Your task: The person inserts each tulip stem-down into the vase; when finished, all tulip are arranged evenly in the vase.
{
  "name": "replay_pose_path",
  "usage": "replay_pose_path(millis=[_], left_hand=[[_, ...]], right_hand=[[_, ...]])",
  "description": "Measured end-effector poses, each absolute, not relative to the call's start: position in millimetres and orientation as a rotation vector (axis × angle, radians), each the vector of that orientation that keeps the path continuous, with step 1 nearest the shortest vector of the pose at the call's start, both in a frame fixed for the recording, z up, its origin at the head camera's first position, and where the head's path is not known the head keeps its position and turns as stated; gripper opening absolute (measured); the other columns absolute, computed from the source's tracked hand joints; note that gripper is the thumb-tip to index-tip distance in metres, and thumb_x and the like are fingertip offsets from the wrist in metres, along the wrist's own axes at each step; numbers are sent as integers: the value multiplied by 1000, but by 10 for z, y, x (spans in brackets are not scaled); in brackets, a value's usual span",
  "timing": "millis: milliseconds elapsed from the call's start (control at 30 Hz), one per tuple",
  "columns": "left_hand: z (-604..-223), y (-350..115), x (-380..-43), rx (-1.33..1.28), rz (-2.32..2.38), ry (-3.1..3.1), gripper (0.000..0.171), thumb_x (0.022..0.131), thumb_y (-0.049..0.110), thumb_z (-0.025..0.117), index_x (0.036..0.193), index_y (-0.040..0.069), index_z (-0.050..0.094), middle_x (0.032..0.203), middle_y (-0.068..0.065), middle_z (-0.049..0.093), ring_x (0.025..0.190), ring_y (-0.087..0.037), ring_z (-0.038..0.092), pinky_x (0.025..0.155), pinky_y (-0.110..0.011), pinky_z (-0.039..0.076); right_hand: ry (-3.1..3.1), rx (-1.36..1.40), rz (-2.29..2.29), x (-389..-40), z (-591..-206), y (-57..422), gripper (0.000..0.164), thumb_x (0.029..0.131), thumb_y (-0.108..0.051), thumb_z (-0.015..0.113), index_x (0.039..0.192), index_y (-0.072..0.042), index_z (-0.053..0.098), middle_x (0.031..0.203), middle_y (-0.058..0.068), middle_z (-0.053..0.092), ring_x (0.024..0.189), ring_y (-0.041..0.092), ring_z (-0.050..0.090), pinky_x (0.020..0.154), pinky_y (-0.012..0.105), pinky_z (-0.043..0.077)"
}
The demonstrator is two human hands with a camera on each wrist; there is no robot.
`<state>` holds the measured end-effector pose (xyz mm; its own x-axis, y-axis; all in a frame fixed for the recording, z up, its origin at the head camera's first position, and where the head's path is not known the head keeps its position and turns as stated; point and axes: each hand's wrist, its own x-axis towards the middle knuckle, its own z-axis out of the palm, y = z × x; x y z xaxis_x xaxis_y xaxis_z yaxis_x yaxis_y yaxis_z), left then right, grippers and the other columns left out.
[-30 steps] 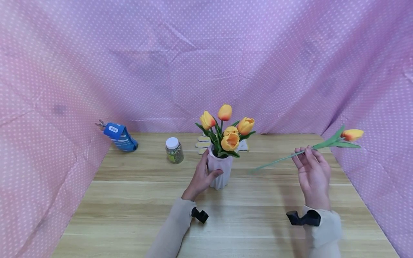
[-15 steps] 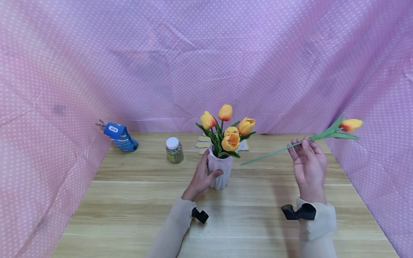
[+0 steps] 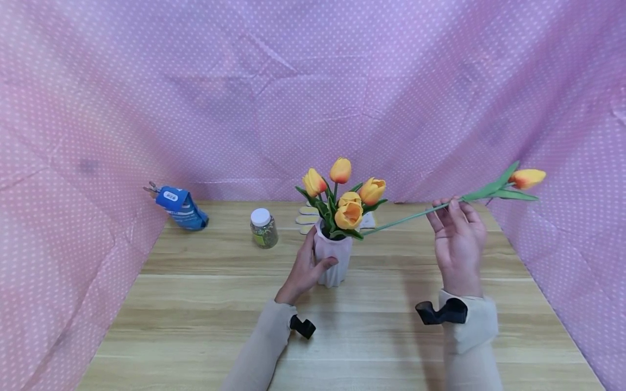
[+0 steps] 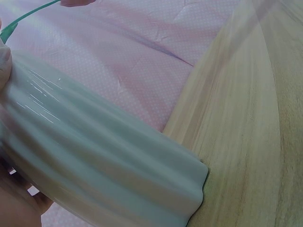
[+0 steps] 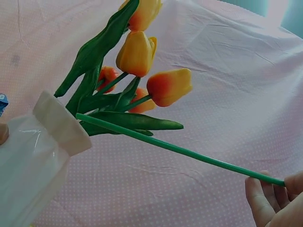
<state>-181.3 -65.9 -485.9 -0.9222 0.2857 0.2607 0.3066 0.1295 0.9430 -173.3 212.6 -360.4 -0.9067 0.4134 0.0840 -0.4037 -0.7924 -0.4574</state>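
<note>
A white fluted vase (image 3: 335, 262) stands on the table, with several yellow-orange tulips (image 3: 349, 215) in it. My left hand (image 3: 304, 271) grips the vase from its left side, thumb across the front. Out to the right, my right hand (image 3: 458, 244) pinches a single tulip (image 3: 527, 178) by its green stem, the bloom pointing right and up. The free end of that stem (image 5: 180, 150) reaches to the leaves near the vase's rim in the right wrist view; whether it touches them I cannot tell. The left wrist view shows the vase wall (image 4: 104, 137) close up.
Left of the vase stands a clear jar (image 3: 264, 232) with a white lid. Farther left a blue pouch (image 3: 185, 208) has a metal clip at its top. A glove (image 3: 307, 219) lies partly hidden behind the vase. Pink dotted cloth (image 3: 313, 98) hangs around the wooden table (image 3: 195, 326).
My right hand has moved left and away from me, bringing the single tulip's stem end up to the vase's flowers. The left hand and vase have stayed in place.
</note>
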Motion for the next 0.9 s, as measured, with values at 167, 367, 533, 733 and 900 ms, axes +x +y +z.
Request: replay_pose_path(millis=[167,367,533,733,900], left_hand=[[-4859,-658,-1815,-614,-1968,-2348,104,81,76,59,160,25,16,155,-9,45,141,-29,46,120,-56,36],[-4852,-656,-1817,-612,-1961,-2352,105,80,78,59,160,25,17,154,-8,46,141,-29,47,120,-55,37],[-4864,-656,-1822,-614,-1969,-2344,104,80,76,59,160,24,17,154,-8,46,141,-29,47,121,-55,36],[-4860,-658,-1816,-619,-1965,-2338,103,81,76,59,160,24,17,154,-8,46,141,-29,47,121,-55,36],[-4850,-655,-1812,-614,-1960,-2350,102,81,75,59,160,26,16,156,-7,44,142,-28,46,121,-55,35]], right_hand=[[-658,-59,2588,-1760,-3568,2024,4,93,10,59,90,8,61,78,18,68,72,29,72,62,37,65],[-698,-27,2541,-1771,-3563,1931,7,90,9,65,94,9,59,80,17,67,72,28,72,62,37,65],[-792,46,2480,-1743,-3559,1854,10,90,7,65,97,10,58,82,17,68,74,26,73,64,36,65],[-899,183,2393,-1691,-3561,1750,16,90,6,66,101,12,58,85,17,69,76,26,74,66,35,65],[-966,272,2357,-1656,-3589,1657,7,92,7,63,99,8,60,85,16,71,78,26,75,68,35,65]])
